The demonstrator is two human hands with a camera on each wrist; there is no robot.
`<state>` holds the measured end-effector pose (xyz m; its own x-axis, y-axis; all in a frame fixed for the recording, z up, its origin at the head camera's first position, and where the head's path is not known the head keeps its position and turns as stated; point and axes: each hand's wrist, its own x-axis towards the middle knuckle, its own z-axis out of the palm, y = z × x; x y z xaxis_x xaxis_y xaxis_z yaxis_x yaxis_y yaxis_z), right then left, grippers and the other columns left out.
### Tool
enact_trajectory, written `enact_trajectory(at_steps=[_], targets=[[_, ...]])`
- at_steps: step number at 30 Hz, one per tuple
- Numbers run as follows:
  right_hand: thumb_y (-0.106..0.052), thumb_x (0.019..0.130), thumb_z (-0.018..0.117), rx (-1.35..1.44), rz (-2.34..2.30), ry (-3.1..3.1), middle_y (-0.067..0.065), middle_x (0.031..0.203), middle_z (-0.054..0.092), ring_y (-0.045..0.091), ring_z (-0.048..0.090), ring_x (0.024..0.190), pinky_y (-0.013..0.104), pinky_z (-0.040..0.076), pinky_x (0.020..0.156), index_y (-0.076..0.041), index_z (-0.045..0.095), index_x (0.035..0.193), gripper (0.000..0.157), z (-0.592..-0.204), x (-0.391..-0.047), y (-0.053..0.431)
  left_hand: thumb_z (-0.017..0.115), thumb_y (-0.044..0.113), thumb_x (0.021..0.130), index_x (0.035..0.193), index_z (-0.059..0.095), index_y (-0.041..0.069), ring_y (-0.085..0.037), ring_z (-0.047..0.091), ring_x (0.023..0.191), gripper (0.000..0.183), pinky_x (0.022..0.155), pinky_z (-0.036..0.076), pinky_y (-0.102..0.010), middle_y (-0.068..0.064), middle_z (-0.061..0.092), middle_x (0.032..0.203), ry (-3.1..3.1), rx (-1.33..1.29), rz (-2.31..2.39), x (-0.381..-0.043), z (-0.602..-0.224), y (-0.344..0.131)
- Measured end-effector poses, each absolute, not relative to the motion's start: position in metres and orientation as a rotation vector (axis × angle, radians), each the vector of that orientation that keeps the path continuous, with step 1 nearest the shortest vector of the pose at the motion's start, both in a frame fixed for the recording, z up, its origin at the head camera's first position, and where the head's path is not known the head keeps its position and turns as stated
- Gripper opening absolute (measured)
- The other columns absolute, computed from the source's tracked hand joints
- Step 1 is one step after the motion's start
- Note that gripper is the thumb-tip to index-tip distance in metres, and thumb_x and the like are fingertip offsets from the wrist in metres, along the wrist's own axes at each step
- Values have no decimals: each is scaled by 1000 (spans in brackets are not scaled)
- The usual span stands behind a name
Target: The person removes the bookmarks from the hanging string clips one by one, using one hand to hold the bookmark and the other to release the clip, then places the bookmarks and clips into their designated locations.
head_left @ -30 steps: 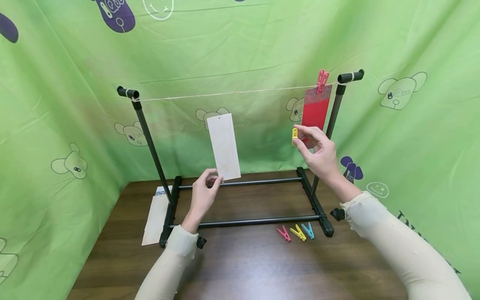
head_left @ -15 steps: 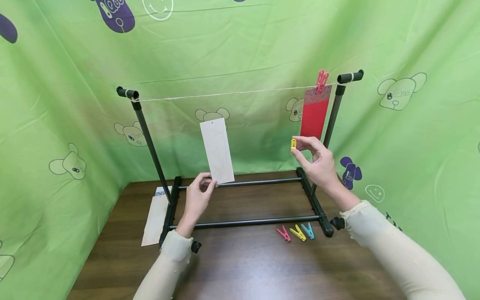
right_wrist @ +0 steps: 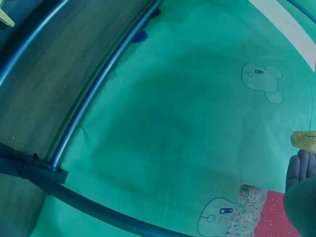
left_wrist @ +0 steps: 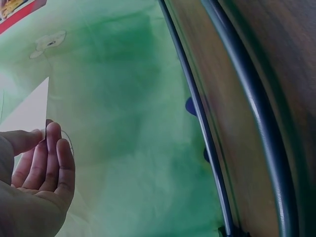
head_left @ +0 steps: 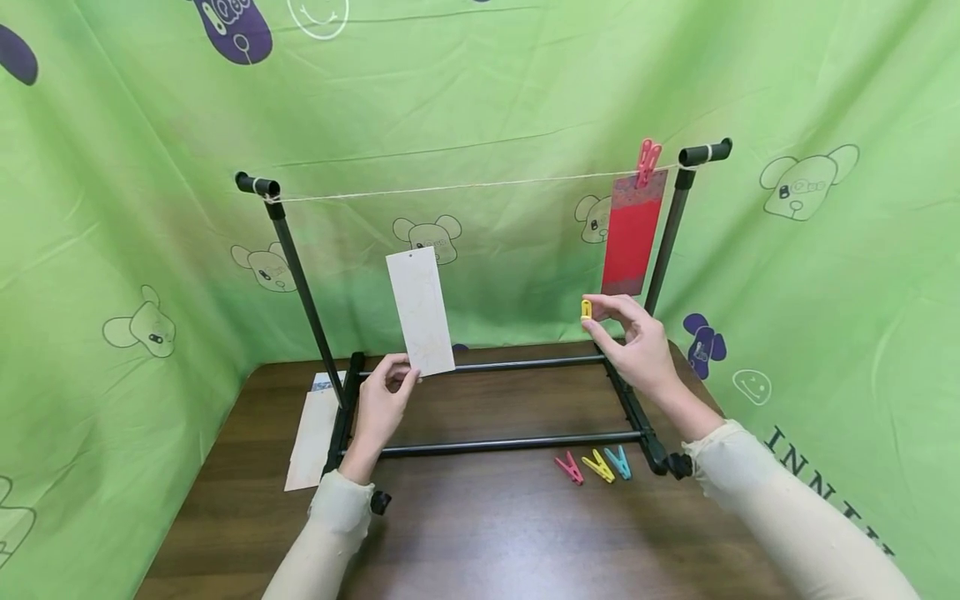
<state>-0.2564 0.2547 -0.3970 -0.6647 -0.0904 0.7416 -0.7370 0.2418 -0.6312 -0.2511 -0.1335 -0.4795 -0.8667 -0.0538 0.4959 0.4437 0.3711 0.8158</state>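
Note:
My left hand (head_left: 381,408) pinches the lower left corner of a white card (head_left: 421,310) between thumb and fingers. The card stands tilted, with a small hole near its top edge, below the string (head_left: 450,187). In the left wrist view the thumb presses on the card's corner (left_wrist: 34,106). My right hand (head_left: 637,346) pinches a yellow clothespin (head_left: 587,309) by thumb and fingertips, just below and left of a red card (head_left: 634,237). That card hangs from the string by a pink clothespin (head_left: 648,162). The yellow clothespin (right_wrist: 304,140) shows at the right edge of the right wrist view.
A black rack (head_left: 510,442) with two posts holds the string taut over the wooden table (head_left: 495,533). Pink (head_left: 570,468), yellow (head_left: 598,467) and blue (head_left: 618,462) clothespins lie by its front right foot. White cards (head_left: 311,437) lie at left. Green cloth hangs behind.
My left hand has moved left and slightly down with the white card. My right hand has come down with the yellow clothespin, below the red card.

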Motion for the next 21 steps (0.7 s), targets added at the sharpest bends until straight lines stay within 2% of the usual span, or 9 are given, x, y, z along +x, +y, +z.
enact_trajectory(at_steps=[5,10,17,21], targets=[[18,90,74,750,1461,-1967,21,111,67,10,67,104,18,53,98,5,71,133,44,-405,-256,258,76,5,100,115,72,1,-35,76,84,16,74,54,-16,-12,80,91,-2201,-305,-1512,-247,-483,-138],[18,90,74,751,1450,-1980,22,113,67,11,66,104,16,53,95,5,70,133,45,-412,-253,259,77,6,100,116,72,2,-37,77,85,17,76,55,-16,-11,80,92,-2191,-289,-1499,-244,-487,-143],[28,86,70,741,1422,-1988,29,108,64,13,63,102,14,52,94,15,67,129,46,-414,-243,254,76,5,100,116,72,2,-33,77,85,17,75,54,-14,-11,80,92,-2221,-269,-1491,-239,-491,-153],[28,86,69,742,1427,-1985,33,106,62,17,63,101,13,52,95,20,65,127,43,-407,-233,251,75,3,100,116,71,0,-40,77,88,17,76,54,-12,-13,80,93,-2222,-265,-1514,-238,-494,-158]])
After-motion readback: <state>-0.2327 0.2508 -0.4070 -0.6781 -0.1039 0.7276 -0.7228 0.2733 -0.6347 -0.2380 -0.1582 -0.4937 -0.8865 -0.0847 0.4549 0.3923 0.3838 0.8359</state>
